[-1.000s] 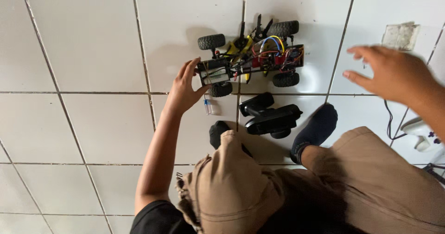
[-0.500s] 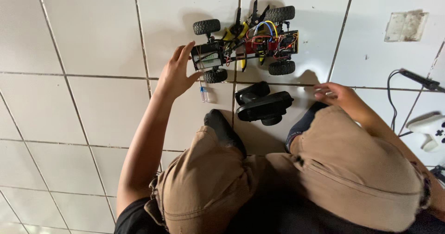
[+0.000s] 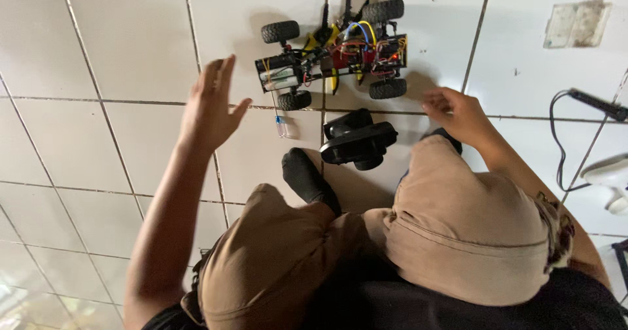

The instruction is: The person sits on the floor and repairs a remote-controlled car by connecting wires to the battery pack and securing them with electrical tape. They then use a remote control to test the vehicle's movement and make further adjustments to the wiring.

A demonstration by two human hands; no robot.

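Head view: model car chassis (image 3: pixel 333 52) on four knobby tyres, bare wiring on top, on the tiled floor (image 3: pixel 111 49) toward its far edge. Left hand (image 3: pixel 210 107) spread wide, empty, near the car's left end; right hand (image 3: pixel 456 111) loosely curled, holding nothing. Probably light but delicate — best gripped by the frame rails or tyres, never the wires.

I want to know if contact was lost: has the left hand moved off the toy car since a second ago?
Yes. The left hand has pulled back left of the toy car, open and not touching it; earlier its fingers rested on the car's battery end.
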